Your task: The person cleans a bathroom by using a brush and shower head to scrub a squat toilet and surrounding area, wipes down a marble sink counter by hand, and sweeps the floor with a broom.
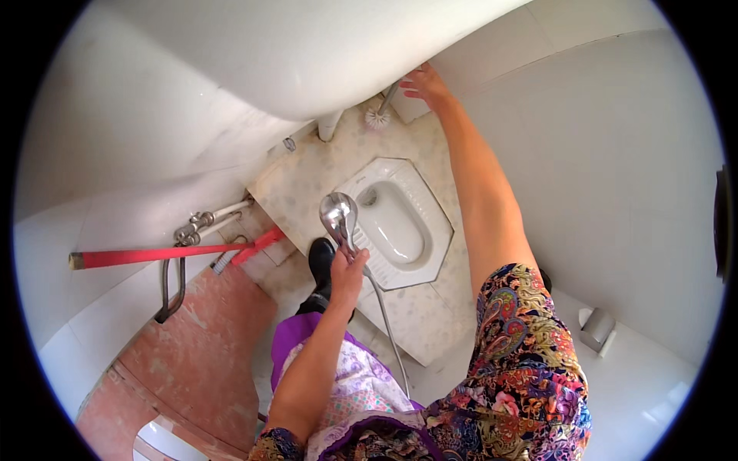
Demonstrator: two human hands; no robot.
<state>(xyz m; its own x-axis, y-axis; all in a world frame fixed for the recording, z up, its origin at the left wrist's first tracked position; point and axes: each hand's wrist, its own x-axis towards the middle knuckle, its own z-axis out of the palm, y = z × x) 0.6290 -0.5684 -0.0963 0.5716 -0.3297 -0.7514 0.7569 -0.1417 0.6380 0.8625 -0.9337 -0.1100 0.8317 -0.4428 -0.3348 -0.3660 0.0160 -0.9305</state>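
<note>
My left hand (347,279) is closed round the handle of a chrome shower head (339,216), whose hose (391,334) runs down towards my apron. The shower head is above the left edge of a white squat toilet pan (398,225) set in the floor. My right hand (424,85) reaches to the far corner with its fingers spread, beside the grey handle of a toilet brush (378,118). The brush's white bristles rest on the floor. Part of my right hand's fingertips is hidden at the edge of a white basin (277,69); whether they touch the brush handle I cannot tell.
A red-handled broom (167,253) leans at the left, near metal pipe valves (193,227). A white drainpipe (328,127) meets the floor below the basin. Reddish stone slabs (202,346) lie at lower left. A roll holder (598,329) is on the right wall. A black boot (321,262) stands beside the pan.
</note>
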